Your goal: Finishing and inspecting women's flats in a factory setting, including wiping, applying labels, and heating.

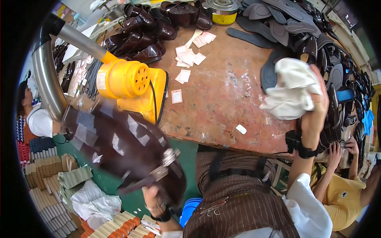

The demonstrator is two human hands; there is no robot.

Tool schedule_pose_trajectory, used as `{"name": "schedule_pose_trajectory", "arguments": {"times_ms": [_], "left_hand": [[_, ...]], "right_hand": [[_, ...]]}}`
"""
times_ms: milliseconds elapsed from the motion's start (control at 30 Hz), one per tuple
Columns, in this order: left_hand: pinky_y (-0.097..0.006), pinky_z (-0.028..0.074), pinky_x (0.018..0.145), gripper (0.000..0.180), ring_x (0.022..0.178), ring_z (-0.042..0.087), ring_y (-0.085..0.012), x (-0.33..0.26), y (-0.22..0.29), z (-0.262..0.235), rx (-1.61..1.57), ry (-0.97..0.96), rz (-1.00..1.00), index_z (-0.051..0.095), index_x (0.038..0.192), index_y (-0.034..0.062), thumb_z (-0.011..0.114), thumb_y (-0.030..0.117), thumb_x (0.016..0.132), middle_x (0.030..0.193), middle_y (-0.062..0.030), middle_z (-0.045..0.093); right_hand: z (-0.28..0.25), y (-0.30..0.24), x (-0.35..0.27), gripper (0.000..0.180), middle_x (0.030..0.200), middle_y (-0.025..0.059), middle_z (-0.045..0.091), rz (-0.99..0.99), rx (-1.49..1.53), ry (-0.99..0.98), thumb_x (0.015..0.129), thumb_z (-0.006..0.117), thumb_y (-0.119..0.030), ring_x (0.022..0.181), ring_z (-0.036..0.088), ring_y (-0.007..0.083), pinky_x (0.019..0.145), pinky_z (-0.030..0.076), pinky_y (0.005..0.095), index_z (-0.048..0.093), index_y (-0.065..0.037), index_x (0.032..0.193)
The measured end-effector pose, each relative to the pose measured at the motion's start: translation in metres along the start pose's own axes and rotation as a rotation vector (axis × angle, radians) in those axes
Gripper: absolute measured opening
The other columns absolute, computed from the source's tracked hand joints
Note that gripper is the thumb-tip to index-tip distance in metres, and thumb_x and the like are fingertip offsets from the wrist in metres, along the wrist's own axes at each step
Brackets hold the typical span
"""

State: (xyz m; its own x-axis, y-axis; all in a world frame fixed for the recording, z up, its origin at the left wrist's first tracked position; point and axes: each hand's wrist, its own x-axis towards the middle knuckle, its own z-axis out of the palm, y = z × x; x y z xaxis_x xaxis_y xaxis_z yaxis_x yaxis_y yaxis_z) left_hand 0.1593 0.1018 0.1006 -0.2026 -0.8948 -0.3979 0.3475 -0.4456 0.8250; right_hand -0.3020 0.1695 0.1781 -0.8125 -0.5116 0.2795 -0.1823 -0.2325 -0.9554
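Note:
Low on the left, my left hand (152, 197) is closed on a glossy dark brown shoe (119, 144) with metal buckles, partly blurred; some of its fingers are hidden by the shoe. The shoe's far end is close to the curved metal pipe (49, 77) of a yellow blower machine (125, 77) on the table. Over the table's right side my right hand (318, 93) grips a crumpled white cloth (291, 89), raised well apart from the shoe. Grey insoles (274, 65) lie just behind the cloth.
The worn brown table (222, 87) carries paper tags (190, 55), piled dark shoes (143, 35), a yellow can (223, 12) and a rubber band (263, 133). Boxes (47, 190) and a white plastic bag (97, 200) occupy the left floor. A person in yellow (337, 194) works at the right.

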Motion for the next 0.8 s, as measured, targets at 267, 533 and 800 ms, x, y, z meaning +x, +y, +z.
{"name": "schedule_pose_trajectory", "arguments": {"times_ms": [267,533,800], "left_hand": [[-0.049,0.035,0.100,0.129,0.115,0.046,-0.0401,0.082,-0.055,0.197,1.513,-0.243,0.573,0.018,0.153,0.0033,0.088,0.043,0.052,0.127,-0.0247,0.047],[-0.051,0.032,0.100,0.132,0.116,0.044,-0.0419,0.086,-0.090,0.218,1.642,-0.273,0.620,0.017,0.153,0.0056,0.087,0.049,0.050,0.129,-0.0248,0.045],[-0.051,0.031,0.100,0.134,0.115,0.044,-0.0423,0.084,-0.089,0.211,1.668,-0.228,0.621,0.017,0.154,0.0058,0.087,0.050,0.049,0.127,-0.0252,0.045]], "right_hand": [[-0.016,0.006,-0.019,0.053,0.127,0.0151,0.061,-0.157,-0.229,0.140,0.076,0.065,-0.012,0.114,0.059,0.0255,0.100,0.046,0.0351,0.058,0.004,0.126],[0.033,0.113,-0.076,0.039,0.100,0.0166,0.056,-0.260,-0.923,-0.247,0.064,0.067,-0.001,0.100,0.052,0.0362,0.088,0.045,0.0429,0.063,-0.001,0.102],[0.021,0.092,-0.019,0.034,0.101,0.0168,0.058,-0.025,-0.504,-0.178,0.073,0.067,0.000,0.098,0.056,0.0379,0.089,0.046,0.0476,0.060,-0.001,0.107]]}}
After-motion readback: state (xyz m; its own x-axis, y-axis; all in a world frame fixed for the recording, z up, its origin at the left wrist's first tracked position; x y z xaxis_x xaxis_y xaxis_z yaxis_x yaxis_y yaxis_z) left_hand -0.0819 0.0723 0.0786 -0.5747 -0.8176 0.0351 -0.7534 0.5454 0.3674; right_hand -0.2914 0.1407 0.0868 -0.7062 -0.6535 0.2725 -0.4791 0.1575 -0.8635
